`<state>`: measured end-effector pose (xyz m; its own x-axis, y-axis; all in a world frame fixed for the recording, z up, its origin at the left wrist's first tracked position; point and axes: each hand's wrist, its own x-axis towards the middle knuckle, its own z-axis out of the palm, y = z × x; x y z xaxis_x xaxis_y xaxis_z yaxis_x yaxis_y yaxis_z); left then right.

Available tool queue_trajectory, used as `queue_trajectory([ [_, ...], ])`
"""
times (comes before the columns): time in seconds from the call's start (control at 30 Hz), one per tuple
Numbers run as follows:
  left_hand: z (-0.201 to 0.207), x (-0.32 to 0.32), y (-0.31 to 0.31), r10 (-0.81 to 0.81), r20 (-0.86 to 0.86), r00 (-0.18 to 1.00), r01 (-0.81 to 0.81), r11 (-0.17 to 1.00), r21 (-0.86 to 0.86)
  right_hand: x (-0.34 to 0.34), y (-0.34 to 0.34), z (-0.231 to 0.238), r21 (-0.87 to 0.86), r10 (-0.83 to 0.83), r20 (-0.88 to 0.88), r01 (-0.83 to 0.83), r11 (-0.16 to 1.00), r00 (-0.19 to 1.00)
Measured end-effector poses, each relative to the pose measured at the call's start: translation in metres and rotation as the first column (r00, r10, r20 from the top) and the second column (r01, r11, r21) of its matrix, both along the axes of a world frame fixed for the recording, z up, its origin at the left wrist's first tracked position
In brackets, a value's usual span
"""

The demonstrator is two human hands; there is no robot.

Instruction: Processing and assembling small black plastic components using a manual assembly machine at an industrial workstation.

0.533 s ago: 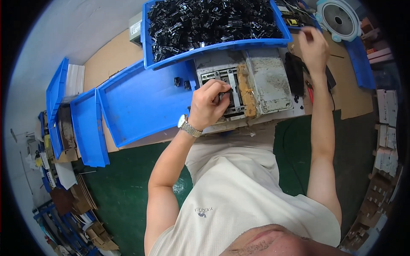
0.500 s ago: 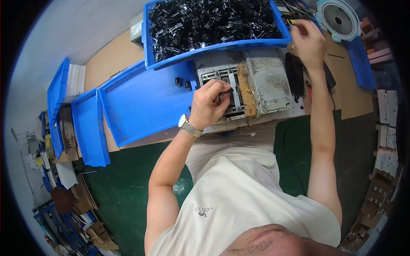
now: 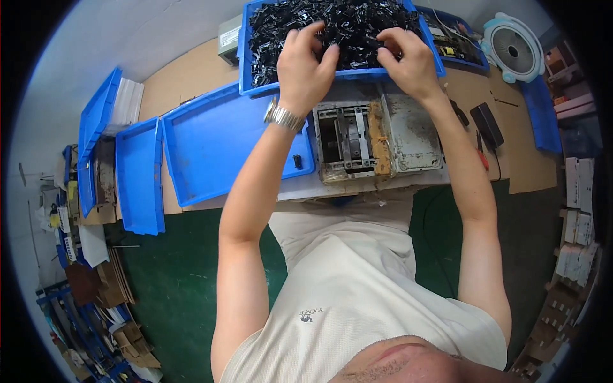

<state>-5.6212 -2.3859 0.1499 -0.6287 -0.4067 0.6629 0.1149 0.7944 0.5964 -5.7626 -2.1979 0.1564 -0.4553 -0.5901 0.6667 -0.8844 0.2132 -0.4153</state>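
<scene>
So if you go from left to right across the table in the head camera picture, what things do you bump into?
Narrow blue tray → big flat blue tray → left hand in the blue bin of black parts → right hand → worn metal fixture → black adapter → small white fan.

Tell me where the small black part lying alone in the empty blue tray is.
In the head view, the small black part lies near the right edge of the blue tray, under the left hand's wrist and just left of the metal fixture.
</scene>
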Motion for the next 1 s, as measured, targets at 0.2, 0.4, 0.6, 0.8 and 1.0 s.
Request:
queue_trajectory([
  [0.2, 0.01, -0.026, -0.011, 0.19, 0.126, 0.974, -0.142, 0.939, -0.314, 0.007, 0.019, 0.005, -0.477, 0.503, 0.836, -0.162, 0.864, 0.218],
  [0.4, -0.003, -0.024, -0.018, -0.045, -0.115, 0.992, 0.034, 0.995, -0.097, 0.029, 0.027, 0.003, -0.569, 0.578, 0.814, -0.262, 0.78, -0.046],
  [0.6, 0.006, 0.044, 0.0, -0.39, -0.303, 0.87, 0.444, 0.35, 0.825, 0.062, 0.031, -0.015, -0.365, 0.41, 0.911, -0.388, 0.846, 0.038],
  [0.8, -0.007, 0.094, 0.014, -0.453, -0.323, 0.831, 0.422, 0.136, 0.897, 0.071, 0.025, -0.025, -0.367, 0.387, 0.922, -0.368, 0.854, -0.021],
  [1.0, -0.032, 0.127, 0.034, -0.421, -0.347, 0.838, 0.346, -0.081, 0.935, 0.076, 0.026, -0.026, -0.361, 0.417, 0.908, -0.424, 0.83, 0.045],
])
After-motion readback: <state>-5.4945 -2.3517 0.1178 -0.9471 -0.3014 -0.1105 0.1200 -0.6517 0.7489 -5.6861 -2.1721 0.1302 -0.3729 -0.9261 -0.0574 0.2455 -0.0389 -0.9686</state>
